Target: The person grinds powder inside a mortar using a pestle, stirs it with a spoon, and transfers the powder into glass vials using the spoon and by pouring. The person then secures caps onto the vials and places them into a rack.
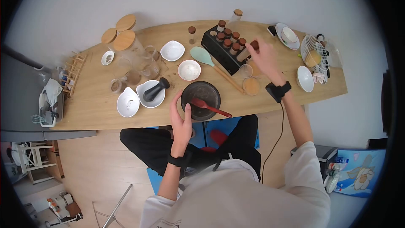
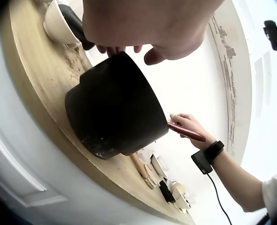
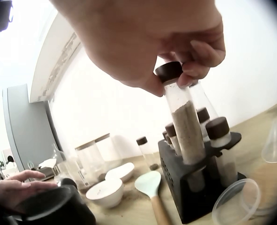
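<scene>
In the right wrist view, my right hand pinches the dark cap of a glass tube filled with brownish powder. The tube's lower end is in a black rack that holds several more capped tubes. My left hand is at the left rim of a dark stone mortar, its fingers fairly straight and its thumb near the rim. Inside the mortar lies a red spoon, with its handle leaning out over the right rim. A white bowl of pale powder stands behind the mortar.
Left of the mortar are two white bowls, one holding a black pestle. A green spatula lies before the rack. Wooden-lidded jars stand back left; clear cups are near the rack, and a wire basket is at right.
</scene>
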`<move>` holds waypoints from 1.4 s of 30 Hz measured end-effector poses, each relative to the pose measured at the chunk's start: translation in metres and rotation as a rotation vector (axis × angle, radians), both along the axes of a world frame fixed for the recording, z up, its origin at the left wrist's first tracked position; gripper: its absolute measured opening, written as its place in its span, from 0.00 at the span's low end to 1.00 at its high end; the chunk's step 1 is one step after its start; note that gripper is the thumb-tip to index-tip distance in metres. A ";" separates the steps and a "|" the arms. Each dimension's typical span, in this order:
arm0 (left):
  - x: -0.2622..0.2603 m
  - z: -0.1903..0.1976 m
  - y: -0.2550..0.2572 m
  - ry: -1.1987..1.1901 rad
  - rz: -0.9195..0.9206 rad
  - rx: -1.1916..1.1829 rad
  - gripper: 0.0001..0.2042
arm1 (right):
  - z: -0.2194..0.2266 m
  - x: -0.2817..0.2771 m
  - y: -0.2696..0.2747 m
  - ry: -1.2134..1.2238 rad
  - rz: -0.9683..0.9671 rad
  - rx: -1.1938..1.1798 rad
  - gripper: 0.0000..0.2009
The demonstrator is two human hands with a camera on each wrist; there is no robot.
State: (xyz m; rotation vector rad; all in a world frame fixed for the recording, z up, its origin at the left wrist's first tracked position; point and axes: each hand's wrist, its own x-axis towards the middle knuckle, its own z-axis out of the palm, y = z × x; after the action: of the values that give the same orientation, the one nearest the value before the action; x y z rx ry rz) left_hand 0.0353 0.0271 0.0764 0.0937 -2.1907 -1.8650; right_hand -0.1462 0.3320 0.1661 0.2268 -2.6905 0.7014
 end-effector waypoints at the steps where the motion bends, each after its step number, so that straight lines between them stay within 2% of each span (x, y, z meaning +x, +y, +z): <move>1: 0.004 0.007 0.001 0.004 -0.001 -0.009 0.24 | 0.013 0.007 -0.001 0.004 -0.001 -0.009 0.14; 3: 0.010 0.021 0.006 0.042 0.049 -0.015 0.24 | 0.044 0.029 -0.005 -0.027 0.119 -0.219 0.13; 4: 0.013 0.029 0.009 0.045 0.046 -0.021 0.24 | 0.053 0.042 -0.008 -0.023 0.117 -0.225 0.13; 6: 0.015 0.049 0.017 0.163 0.023 -0.165 0.26 | 0.068 0.069 -0.023 -0.166 0.264 -0.320 0.13; 7: 0.017 0.062 0.021 0.165 0.026 -0.174 0.26 | 0.075 0.085 -0.033 -0.163 0.269 -0.328 0.13; 9: 0.023 0.087 0.031 0.347 -0.035 -0.373 0.31 | 0.087 0.121 -0.057 -0.313 0.426 -0.350 0.11; 12: 0.033 0.102 0.036 0.367 -0.119 -0.385 0.28 | 0.090 0.165 -0.089 -0.282 0.655 -0.310 0.11; 14: 0.051 0.097 0.033 0.199 -0.138 -0.278 0.21 | 0.085 0.187 -0.106 -0.202 0.792 -0.250 0.11; 15: 0.059 0.092 0.029 0.106 -0.168 -0.229 0.19 | 0.078 0.196 -0.115 -0.091 0.768 -0.198 0.12; 16: 0.061 0.084 0.030 0.141 -0.143 -0.172 0.13 | 0.069 0.203 -0.122 -0.064 0.708 -0.170 0.13; 17: 0.063 0.083 0.031 0.139 -0.116 -0.180 0.13 | 0.062 0.206 -0.129 -0.035 0.650 -0.143 0.14; 18: 0.067 0.081 0.031 0.141 -0.129 -0.190 0.10 | 0.062 0.208 -0.134 -0.037 0.674 -0.150 0.14; 20: 0.072 0.073 0.029 0.099 -0.161 -0.210 0.06 | 0.062 0.211 -0.138 -0.180 0.471 0.062 0.18; 27: 0.084 0.062 0.018 0.040 -0.285 -0.022 0.05 | 0.044 0.213 -0.133 0.043 0.656 0.053 0.23; 29: 0.085 0.051 0.016 0.141 -0.436 0.016 0.06 | 0.049 0.210 -0.127 0.142 0.871 0.227 0.22; 30: 0.087 0.050 0.016 0.146 -0.426 0.019 0.06 | 0.054 0.208 -0.125 0.144 0.881 0.232 0.22; 32: 0.093 0.054 0.016 0.142 -0.493 0.093 0.08 | 0.066 0.206 -0.125 0.189 1.063 0.267 0.17; 33: 0.092 0.057 0.015 0.140 -0.484 0.093 0.08 | 0.069 0.206 -0.125 0.189 1.072 0.266 0.17; 35: 0.089 0.064 0.013 0.198 -0.368 0.132 0.10 | 0.074 0.208 -0.125 -0.039 1.038 0.220 0.13; 36: 0.089 0.057 0.011 0.097 -0.379 0.135 0.12 | 0.077 0.209 -0.125 -0.041 1.040 0.220 0.13; 39: 0.084 0.065 0.011 0.100 -0.289 0.144 0.12 | 0.085 0.211 -0.128 -0.026 1.037 0.209 0.11; 42: 0.082 0.056 0.007 0.109 -0.284 0.105 0.12 | 0.090 0.209 -0.134 -0.052 1.016 0.104 0.12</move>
State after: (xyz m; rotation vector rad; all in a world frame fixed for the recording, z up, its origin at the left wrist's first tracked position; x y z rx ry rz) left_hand 0.1170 0.0337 0.1326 -0.3077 -2.1220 -2.0784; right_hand 0.0628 0.1979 0.2561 1.6721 -2.5244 0.8004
